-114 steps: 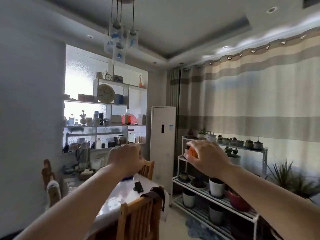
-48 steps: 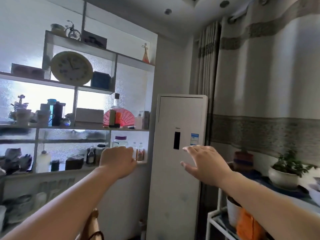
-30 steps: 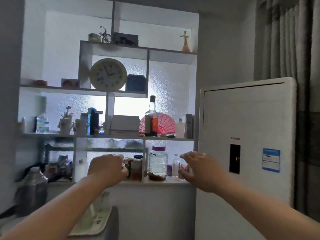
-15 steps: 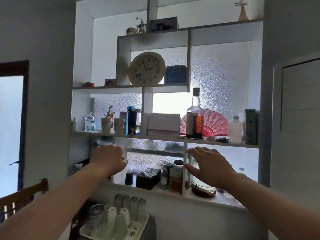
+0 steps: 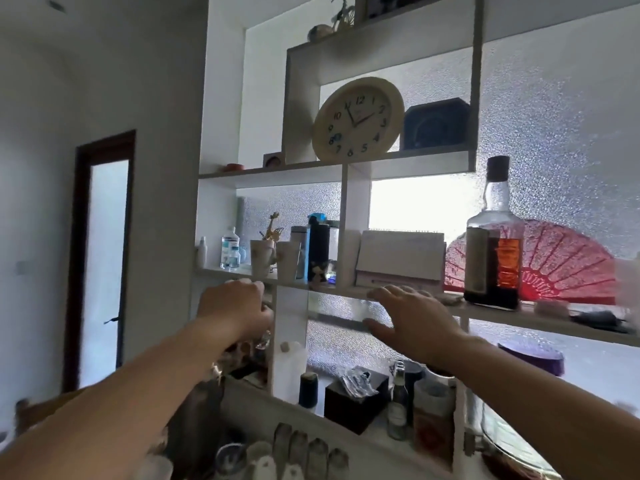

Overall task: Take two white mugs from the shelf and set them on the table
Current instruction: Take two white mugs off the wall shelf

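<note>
Plain pale wall (image 5: 104,81) at left, with a dark-framed doorway (image 5: 104,254) glowing white. White open shelving unit (image 5: 356,202) at centre and right, backed by frosted, pebbled glass (image 5: 554,116) and lit brightly from behind. Round cream wall clock (image 5: 358,119) on an upper shelf, red paper fan (image 5: 568,261) lower right.

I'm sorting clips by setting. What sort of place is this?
Most likely a home, perhaps a dining area: a built-in white shelf holds household odds and ends, a wall clock, a liquor bottle, a red fan and two white mugs.
</note>
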`<state>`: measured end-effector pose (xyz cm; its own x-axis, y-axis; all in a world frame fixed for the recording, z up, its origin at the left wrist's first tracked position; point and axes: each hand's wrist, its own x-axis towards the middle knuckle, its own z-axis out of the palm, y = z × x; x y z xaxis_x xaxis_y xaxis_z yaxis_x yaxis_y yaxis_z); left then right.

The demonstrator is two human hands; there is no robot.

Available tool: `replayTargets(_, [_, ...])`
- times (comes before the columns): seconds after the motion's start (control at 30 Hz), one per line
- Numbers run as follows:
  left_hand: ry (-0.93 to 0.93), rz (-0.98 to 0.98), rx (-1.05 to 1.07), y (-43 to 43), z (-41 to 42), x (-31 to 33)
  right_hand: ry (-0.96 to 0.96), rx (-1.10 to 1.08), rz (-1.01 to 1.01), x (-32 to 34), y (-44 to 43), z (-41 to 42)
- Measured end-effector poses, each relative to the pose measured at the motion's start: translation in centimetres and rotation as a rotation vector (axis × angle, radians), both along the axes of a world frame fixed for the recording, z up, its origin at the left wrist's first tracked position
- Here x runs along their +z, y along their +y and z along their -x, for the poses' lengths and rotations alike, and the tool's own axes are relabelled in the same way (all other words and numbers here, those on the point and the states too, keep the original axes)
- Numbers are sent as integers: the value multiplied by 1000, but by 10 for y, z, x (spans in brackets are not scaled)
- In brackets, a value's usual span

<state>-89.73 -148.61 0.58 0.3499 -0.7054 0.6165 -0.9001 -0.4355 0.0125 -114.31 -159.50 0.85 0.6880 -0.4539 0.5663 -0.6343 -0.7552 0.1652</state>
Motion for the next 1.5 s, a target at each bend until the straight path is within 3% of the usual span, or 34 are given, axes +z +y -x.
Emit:
replayTargets(0.47, [212,122,243,-107,-61,-2,-45,325,22,9,-164,-139])
replayTargets(0.8, [192,182,267,-157,-111,4,-107,387,-56,11,-217,-221])
replayTargets(0.97, [182,186,249,-180,-156,6,-193,284,-175,6,-237,-264])
replayTargets(1.23, [254,179,153,-207,-232,-2,-490,134,-468,25,-261,-327])
replayTargets(1.5, [375,237,66,-251,-262,-5,-668,139,-847,19,-284,-357])
